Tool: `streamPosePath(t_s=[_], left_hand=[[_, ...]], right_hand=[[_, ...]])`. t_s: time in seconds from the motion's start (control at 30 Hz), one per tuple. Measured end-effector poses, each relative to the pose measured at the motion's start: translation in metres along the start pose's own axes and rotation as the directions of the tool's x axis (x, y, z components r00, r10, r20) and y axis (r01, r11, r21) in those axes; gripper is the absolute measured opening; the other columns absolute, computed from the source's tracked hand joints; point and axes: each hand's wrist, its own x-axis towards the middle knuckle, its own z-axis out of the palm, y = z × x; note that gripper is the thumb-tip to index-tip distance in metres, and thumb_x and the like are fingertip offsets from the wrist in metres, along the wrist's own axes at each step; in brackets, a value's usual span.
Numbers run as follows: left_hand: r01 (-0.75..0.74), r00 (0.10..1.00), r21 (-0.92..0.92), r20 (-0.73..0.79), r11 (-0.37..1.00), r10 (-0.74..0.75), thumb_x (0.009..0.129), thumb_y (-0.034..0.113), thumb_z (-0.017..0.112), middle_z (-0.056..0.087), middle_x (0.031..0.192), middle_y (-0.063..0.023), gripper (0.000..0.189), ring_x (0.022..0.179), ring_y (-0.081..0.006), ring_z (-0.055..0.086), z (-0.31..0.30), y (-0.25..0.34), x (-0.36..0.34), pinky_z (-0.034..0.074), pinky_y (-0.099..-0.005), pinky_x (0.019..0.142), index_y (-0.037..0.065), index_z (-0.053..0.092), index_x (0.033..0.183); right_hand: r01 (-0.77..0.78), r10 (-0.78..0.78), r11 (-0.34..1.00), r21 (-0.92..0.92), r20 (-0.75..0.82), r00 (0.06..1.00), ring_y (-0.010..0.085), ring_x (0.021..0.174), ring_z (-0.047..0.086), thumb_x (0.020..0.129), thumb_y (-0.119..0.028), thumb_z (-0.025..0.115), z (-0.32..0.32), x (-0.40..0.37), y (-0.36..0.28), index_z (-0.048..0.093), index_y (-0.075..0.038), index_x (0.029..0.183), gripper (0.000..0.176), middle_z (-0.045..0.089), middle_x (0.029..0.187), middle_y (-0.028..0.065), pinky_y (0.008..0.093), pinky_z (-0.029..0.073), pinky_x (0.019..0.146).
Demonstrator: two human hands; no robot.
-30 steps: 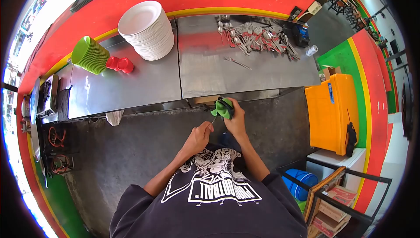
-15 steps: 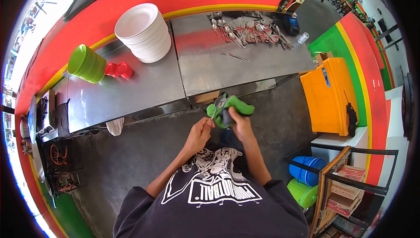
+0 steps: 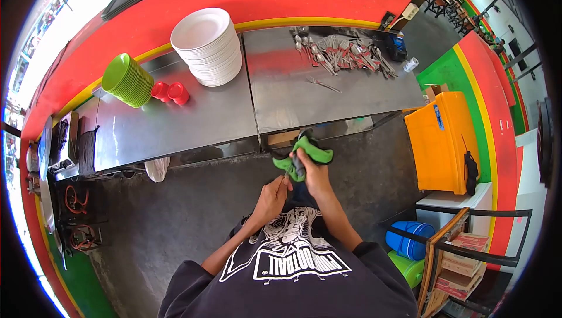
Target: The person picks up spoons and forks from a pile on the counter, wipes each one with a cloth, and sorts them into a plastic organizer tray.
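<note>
Hands are meeting just below the front edge of the steel counter [image 3: 328, 120], where we are closing our right hand [image 3: 317, 175] around a green cloth [image 3: 308, 152] wrapped over a metal utensil [image 3: 296, 166], while our left hand [image 3: 270, 198] is pinching its handle end. We are judging that the thin handle could be slipping from so light a pinch and dropping to the dark floor [image 3: 175, 212]. The counter is crowding us ahead, an orange bin [image 3: 442, 142] is standing well to our right, and open floor is lying to our left.
</note>
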Motion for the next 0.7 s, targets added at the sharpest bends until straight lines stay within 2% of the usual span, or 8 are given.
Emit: streamPosePath(t_s=[0.07,0.17,0.27,0.37,0.4,0.5,0.57,0.7], left_hand=[[-0.03,0.996,-0.008,-0.084,1.0,0.029,0.105,0.022,0.038,0.046,0.057,-0.0006,0.035,0.051,-0.0094,0.042,0.004,-0.018,0.003,0.037,-0.0278,0.049,0.0,0.056,0.082],[0.18,0.982,-0.101,0.072,0.978,-0.174,0.102,0.022,0.046,0.049,0.055,-0.0066,0.031,0.05,-0.0142,0.046,-0.007,-0.006,-0.001,0.039,-0.0314,0.051,-0.001,0.056,0.084],[0.097,0.995,0.019,0.001,0.995,-0.097,0.102,0.023,0.049,0.051,0.057,-0.0051,0.031,0.052,-0.0126,0.046,-0.009,-0.011,0.003,0.04,-0.0288,0.051,-0.001,0.058,0.085],[-0.012,0.952,-0.064,-0.306,0.998,-0.008,0.101,0.025,0.052,0.06,0.067,-0.0055,0.03,0.059,-0.0119,0.053,-0.021,-0.016,0.012,0.042,-0.0302,0.055,-0.002,0.06,0.091],[-0.026,0.953,-0.079,-0.302,0.997,0.001,0.101,0.026,0.052,0.068,0.081,-0.0073,0.032,0.073,-0.0121,0.061,-0.029,0.003,0.016,0.047,-0.0297,0.062,-0.003,0.062,0.096],[-0.307,0.871,-0.1,-0.431,0.947,0.237,0.101,0.027,0.053,0.07,0.093,-0.0091,0.032,0.083,-0.0127,0.064,-0.021,0.023,0.04,0.049,-0.0277,0.07,-0.004,0.062,0.098],[-0.263,0.923,-0.115,-0.319,0.958,0.215,0.103,0.029,0.048,0.069,0.084,-0.0081,0.036,0.08,-0.0118,0.064,-0.026,0.024,0.048,0.05,-0.0253,0.072,-0.003,0.061,0.098],[-0.189,0.952,-0.181,-0.275,0.965,0.134,0.104,0.032,0.044,0.064,0.072,-0.0056,0.039,0.067,-0.0113,0.06,-0.031,0.03,0.057,0.049,-0.0264,0.065,-0.002,0.06,0.095]], right_hand=[[0.024,-0.023,0.991,-0.13,0.015,1.0,0.0125,0.083,0.065,0.092,-0.015,0.067,0.013,-0.014,0.017,0.065,0.0,0.107,0.021,0.068,0.093,0.0049,0.0262,0.053,0.072],[-0.041,0.039,0.996,-0.074,-0.022,0.999,0.0107,0.078,0.065,0.092,-0.016,0.067,0.014,-0.017,0.02,0.067,-0.001,0.105,0.019,0.068,0.088,0.0034,0.0248,0.051,0.067],[-0.046,0.044,0.995,-0.088,-0.023,0.999,0.0104,0.078,0.064,0.092,-0.014,0.067,-0.007,-0.01,0.026,0.066,-0.002,0.108,0.021,0.069,0.091,0.0038,0.0247,0.05,0.068],[0.119,-0.12,0.953,-0.279,0.012,0.993,0.0095,0.08,0.063,0.091,-0.011,0.066,-0.021,-0.006,0.014,0.066,0.001,0.108,0.02,0.068,0.093,0.0023,0.0237,0.049,0.071],[0.17,-0.162,0.931,-0.323,0.051,0.985,0.0094,0.08,0.062,0.09,-0.01,0.067,-0.024,-0.007,0.017,0.066,0.001,0.108,0.021,0.067,0.091,0.0021,0.0239,0.048,0.071],[0.312,-0.233,0.844,-0.436,0.227,0.946,0.0097,0.079,0.059,0.086,-0.007,0.067,-0.023,-0.016,0.02,0.064,0.001,0.108,0.024,0.066,0.087,0.0022,0.0254,0.047,0.07],[0.406,-0.208,0.77,-0.492,0.408,0.889,0.0107,0.079,0.059,0.083,-0.003,0.066,-0.001,-0.029,-0.004,0.062,0.0,0.109,0.026,0.066,0.088,0.0028,0.0272,0.047,0.07],[0.407,-0.171,0.694,-0.594,0.414,0.894,0.0162,0.08,0.061,0.081,-0.009,0.065,0.008,-0.03,-0.004,0.062,0.001,0.107,0.028,0.067,0.092,0.0123,0.0286,0.047,0.076]])
